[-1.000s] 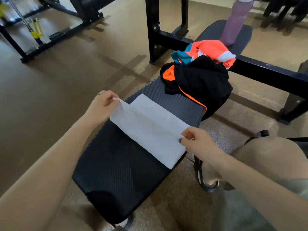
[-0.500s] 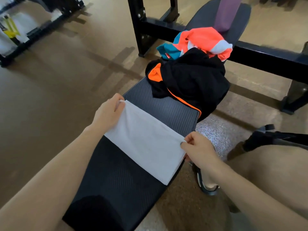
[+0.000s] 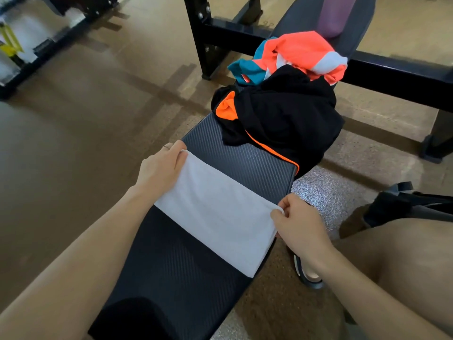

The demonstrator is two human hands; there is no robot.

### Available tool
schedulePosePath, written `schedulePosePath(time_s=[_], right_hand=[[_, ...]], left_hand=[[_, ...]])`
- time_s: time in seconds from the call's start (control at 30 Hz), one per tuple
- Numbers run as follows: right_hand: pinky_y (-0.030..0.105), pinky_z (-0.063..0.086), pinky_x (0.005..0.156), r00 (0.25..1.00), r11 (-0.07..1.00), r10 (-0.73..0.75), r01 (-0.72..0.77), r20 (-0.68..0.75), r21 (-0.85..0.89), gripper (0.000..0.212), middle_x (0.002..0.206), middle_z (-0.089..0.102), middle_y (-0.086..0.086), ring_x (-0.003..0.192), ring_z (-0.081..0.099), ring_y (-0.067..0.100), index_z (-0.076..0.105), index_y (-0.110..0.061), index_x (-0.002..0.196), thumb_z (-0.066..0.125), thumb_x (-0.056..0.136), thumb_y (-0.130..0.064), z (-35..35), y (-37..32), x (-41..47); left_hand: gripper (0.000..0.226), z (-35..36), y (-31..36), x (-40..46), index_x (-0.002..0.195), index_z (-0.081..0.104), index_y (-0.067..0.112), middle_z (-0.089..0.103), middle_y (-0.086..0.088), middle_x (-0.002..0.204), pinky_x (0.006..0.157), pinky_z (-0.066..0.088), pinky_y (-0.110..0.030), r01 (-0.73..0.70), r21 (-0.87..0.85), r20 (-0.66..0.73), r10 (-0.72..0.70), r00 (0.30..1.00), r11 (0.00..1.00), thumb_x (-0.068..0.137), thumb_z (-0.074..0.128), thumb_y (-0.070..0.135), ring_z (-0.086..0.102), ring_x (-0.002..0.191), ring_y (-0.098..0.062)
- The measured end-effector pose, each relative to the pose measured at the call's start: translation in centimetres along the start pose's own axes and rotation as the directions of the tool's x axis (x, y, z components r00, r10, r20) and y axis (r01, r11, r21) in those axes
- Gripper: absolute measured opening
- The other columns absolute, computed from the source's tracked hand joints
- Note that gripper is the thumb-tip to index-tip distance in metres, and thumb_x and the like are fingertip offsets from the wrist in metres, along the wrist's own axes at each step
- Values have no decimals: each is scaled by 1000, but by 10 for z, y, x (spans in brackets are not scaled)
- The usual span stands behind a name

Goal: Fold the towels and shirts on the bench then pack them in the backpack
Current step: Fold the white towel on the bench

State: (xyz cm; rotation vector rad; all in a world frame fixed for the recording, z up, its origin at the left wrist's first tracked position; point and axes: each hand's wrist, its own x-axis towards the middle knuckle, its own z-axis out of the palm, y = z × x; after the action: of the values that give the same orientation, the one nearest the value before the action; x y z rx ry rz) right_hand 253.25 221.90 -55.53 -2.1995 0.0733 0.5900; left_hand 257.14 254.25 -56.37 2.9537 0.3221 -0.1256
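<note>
1. A white towel (image 3: 215,212) is laid flat across the black padded counter (image 3: 245,155), folded into a long band that runs from the counter's left edge to its right edge.
2. The far left corner of the towel is pinched by the left hand (image 3: 160,169), with the thumb on top of the cloth and the fingers curled beneath its edge; a ring is seen on one finger.
3. The far right corner of the towel is gripped by the right hand (image 3: 300,223), the fingers being curled closed around a small bunch of the fabric at the counter's right edge.
4. A crumpled black shirt (image 3: 282,114) with orange trim is heaped on the counter beyond the towel, well apart from it, and part of it is draped over the right edge.
5. An orange, teal and white shirt (image 3: 294,55) is piled against the far side of the black one, touching it.
6. A purple bottle (image 3: 335,18) is stood on the far end of the counter, behind the clothes; its top is cut off by the frame.
7. A dark bag (image 3: 392,202) with straps is seen on the floor to the right, partly hidden by the person's knee; whether it is the backpack cannot be told.
8. A black metal frame (image 3: 392,77) is crossed behind the counter.
</note>
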Motion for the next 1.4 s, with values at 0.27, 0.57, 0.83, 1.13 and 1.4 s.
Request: schedulePosePath(time_s=[0.27, 0.57, 0.83, 1.13, 1.4], right_hand=[[35, 44, 54, 1000, 1000, -20, 20, -13, 0, 9, 75, 63, 8, 70, 64, 26, 49, -15, 88, 49, 95, -21, 1, -2, 3], [40, 44, 53, 999, 998, -40, 38, -33, -56, 9, 73, 61, 9, 63, 56, 24, 44, -18, 91, 47, 98, -22, 2, 1, 1], [42, 46, 56, 1000, 998, -28, 27, -12, -65, 8, 76, 62, 6, 64, 58, 22, 43, -17, 96, 42, 101, -23, 4, 1, 4], [39, 50, 59, 974, 946, -179, 132, -137, -296, 17, 91, 55, 2, 72, 54, 18, 42, -21, 113, 51, 99, -23, 4, 7, 0], [49, 20, 123, 778, 550, -613, 542, 133, -636, 59, 165, 20, 13, 153, 17, 29, 27, -13, 158, 27, 105, -39, 27, 18, 5]], left_hand=[[20, 3, -3, 2, 105, 43, 28, 60, 5, 110, 72, 40, -40, -20, 12, -26, 20, 999, 1000, 108, 26, 38, 59, 80, -29], [23, 4, 1, 2, 104, 42, 25, 62, 4, 109, 72, 44, -42, -25, 69, -64, 29, 998, 997, 109, 23, 38, 61, 75, -34], [24, 5, 5, 2, 104, 43, 20, 61, 2, 100, 66, 45, -41, -29, 143, -106, 45, 993, 989, 110, 25, 35, 60, 68, -34], [52, -2, 19, 4, 138, 44, 16, 57, -16, 132, 89, 48, -43, -64, 564, -82, 133, 988, 823, 91, 63, 6, 60, 108, -35], [58, 23, 86, -65, 158, 31, 30, 29, -6, 165, 125, 18, -46, -345, 156, 108, 332, 937, 925, 104, 21, 50, 23, 153, -25]])
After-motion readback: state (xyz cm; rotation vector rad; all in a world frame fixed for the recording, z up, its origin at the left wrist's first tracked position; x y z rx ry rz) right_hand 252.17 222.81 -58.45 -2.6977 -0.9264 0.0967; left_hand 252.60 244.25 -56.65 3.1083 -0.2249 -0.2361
